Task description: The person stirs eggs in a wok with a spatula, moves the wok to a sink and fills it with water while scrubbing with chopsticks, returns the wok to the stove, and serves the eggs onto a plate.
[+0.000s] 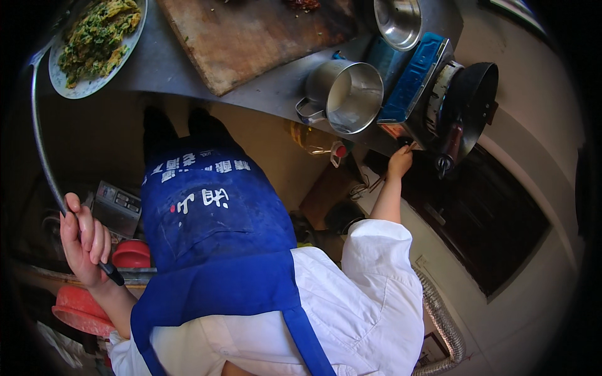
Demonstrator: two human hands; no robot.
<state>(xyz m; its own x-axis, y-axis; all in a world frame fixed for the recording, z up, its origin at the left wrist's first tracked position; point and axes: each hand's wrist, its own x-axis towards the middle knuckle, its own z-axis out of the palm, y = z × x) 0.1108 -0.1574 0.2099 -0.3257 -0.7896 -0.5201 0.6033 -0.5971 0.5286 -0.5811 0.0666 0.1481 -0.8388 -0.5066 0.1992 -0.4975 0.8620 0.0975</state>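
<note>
My left hand [84, 237] grips the black end of a long-handled metal cooking utensil [40, 122]. Its head, beside the plate, is mostly lost in the dark rim. A patterned white plate [63, 91] there holds cooked egg with chopped greens [99, 37]. On the other side, my right hand [400, 160] is closed at the black knob [404, 140] of a portable gas stove [416, 84]. A thin brown stick-like piece [412, 146] shows by its fingertips. A dark frying pan [472, 103] with a brown handle [453, 141] sits on the burner.
A steel mug [329, 87] stands at the counter edge near the stove, with a steel bowl [400, 23] behind. A wooden cutting board [254, 47] carries reddish food scraps. Below are an oil bottle [312, 136], a red bowl [131, 254] and a red basin [82, 308].
</note>
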